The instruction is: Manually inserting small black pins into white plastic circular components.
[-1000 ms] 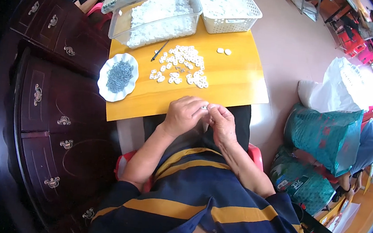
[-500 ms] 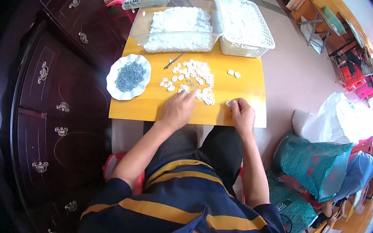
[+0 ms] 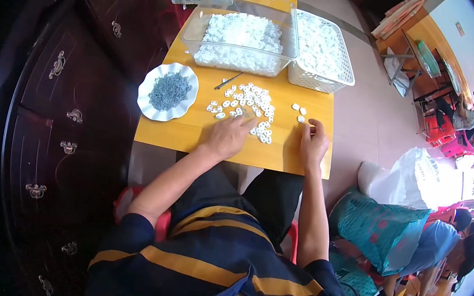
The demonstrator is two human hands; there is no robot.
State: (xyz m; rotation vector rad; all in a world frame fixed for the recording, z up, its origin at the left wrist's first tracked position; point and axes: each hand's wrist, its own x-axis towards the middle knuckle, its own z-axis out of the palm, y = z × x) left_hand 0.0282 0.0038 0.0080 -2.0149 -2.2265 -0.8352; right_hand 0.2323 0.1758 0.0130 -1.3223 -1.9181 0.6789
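My left hand (image 3: 228, 136) reaches to the near edge of a loose pile of small white plastic pieces with holes (image 3: 255, 98). Its fingers are bent together at the pile, and whatever is between them is hidden. To the right, my right hand (image 3: 314, 146) is raised over the table with thumb and forefinger apart and nothing visible between them. Just beyond its fingertips lies a white piece (image 3: 301, 119), close to two others (image 3: 299, 109). A few thin grey pins lie among the pile. A white scalloped plate (image 3: 146, 105) at the left holds many grey pins (image 3: 170, 91).
A clear plastic bin (image 3: 244, 63) and a white perforated basket (image 3: 320, 83), both full of white pieces, stand at the table's far side. A thin dark tool (image 3: 227, 81) lies before the bin. Dark drawers (image 3: 41, 131) flank the left; teal sacks (image 3: 376, 230) and people are at right.
My right hand has let go of a white piece beside the two at the right, and its fingers have parted. My left hand stays at the pile. The whole view has tilted slightly.
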